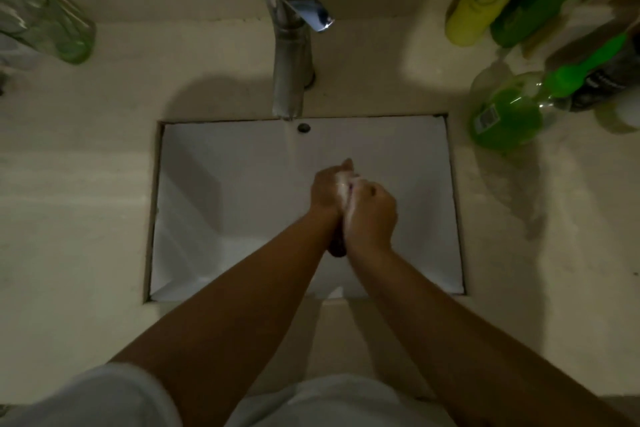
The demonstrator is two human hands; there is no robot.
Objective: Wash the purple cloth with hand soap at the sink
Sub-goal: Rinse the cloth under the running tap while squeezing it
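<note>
Over the sink, below the tap, left hand and right hand clench the lathered purple cloth between them; soaping looks underway, with rinsing and wringing left

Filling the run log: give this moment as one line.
stage: lathering | left hand and right hand: pressed together around soapy cloth | place: over sink | tap: running

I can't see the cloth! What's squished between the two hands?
In the head view, white soap lather and a dark bit of the purple cloth sit between the left hand and right hand.
</note>
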